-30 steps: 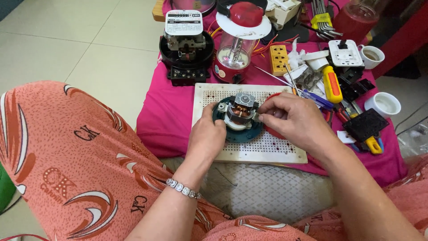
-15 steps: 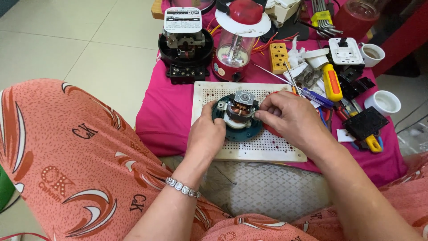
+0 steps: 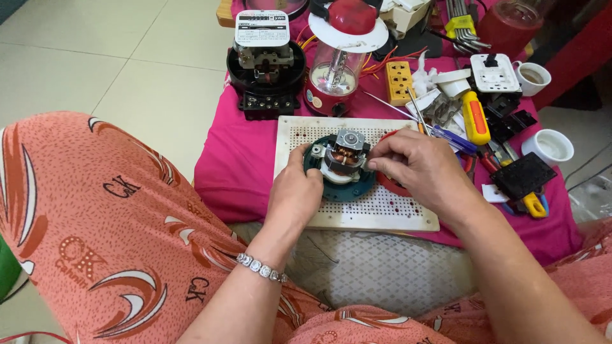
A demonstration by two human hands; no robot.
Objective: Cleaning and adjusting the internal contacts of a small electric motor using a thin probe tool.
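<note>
Right hand (image 3: 421,171) now drawn slightly back from the small motor (image 3: 342,160), more of its copper windings and metal top showing than a second ago, a red ring (image 3: 387,181) newly visible under the fingers

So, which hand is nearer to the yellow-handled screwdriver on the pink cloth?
The right hand: it lies just left of the yellow-handled screwdriver. The left hand is farther, on the other side of the small motor.

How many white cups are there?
2: one white cup beside the white socket block at the back right, another nearer, at the cloth's right edge. None seem hidden.
</note>
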